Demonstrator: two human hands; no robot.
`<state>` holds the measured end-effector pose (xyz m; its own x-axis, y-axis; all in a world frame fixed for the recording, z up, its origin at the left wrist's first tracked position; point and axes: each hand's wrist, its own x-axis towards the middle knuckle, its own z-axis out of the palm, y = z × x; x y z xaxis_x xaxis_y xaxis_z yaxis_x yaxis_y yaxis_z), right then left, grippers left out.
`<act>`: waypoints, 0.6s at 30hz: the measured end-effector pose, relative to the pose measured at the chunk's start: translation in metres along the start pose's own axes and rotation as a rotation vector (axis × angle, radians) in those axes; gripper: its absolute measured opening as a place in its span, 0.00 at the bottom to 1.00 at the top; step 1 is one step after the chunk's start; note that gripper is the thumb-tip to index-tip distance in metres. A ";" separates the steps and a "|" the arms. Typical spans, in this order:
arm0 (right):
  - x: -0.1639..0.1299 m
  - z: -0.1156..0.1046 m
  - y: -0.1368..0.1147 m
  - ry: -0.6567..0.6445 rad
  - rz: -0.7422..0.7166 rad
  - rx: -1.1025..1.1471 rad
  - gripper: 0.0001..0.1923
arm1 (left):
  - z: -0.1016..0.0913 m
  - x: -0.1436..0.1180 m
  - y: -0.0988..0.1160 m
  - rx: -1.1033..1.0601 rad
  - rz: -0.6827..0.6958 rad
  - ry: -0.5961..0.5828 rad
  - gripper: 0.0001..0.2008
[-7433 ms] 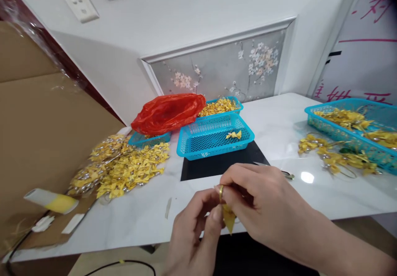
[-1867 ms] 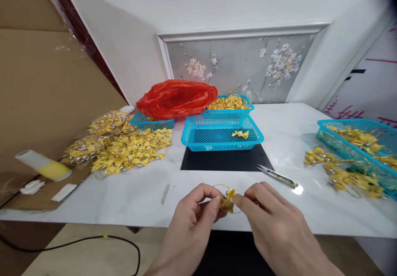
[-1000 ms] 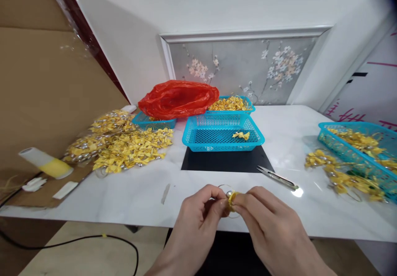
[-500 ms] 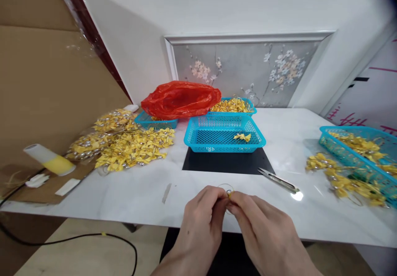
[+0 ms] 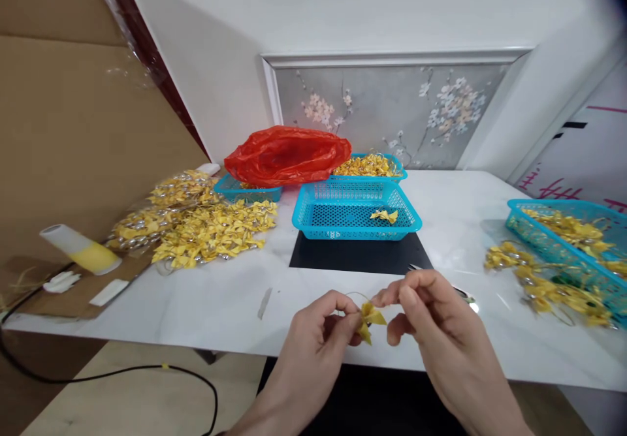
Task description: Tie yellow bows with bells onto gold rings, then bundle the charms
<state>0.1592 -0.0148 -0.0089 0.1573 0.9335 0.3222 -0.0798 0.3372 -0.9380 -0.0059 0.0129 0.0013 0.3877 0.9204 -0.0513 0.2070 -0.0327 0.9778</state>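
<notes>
Left hand point(image 5: 318, 325): fingertips pinched on small yellow bow point(image 5: 369, 317).
Right hand point(image 5: 431, 322): loosely curled, just beside, apparently empty.
Bow handling: judged light, soft, crushable; best held at its centre knot.

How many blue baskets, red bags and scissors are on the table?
Blue baskets: 4
Red bags: 1
Scissors: 1, partly hidden behind the right hand
Total: 6
</notes>
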 end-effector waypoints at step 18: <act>-0.006 -0.002 -0.001 -0.278 -0.364 -0.554 0.09 | 0.000 0.006 0.009 -0.515 -0.202 -0.047 0.13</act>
<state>0.1604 -0.0215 -0.0101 -0.1835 0.7950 0.5782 0.4530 0.5904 -0.6680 -0.0022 0.0179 0.0099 0.4281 0.8698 -0.2454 -0.1796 0.3480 0.9201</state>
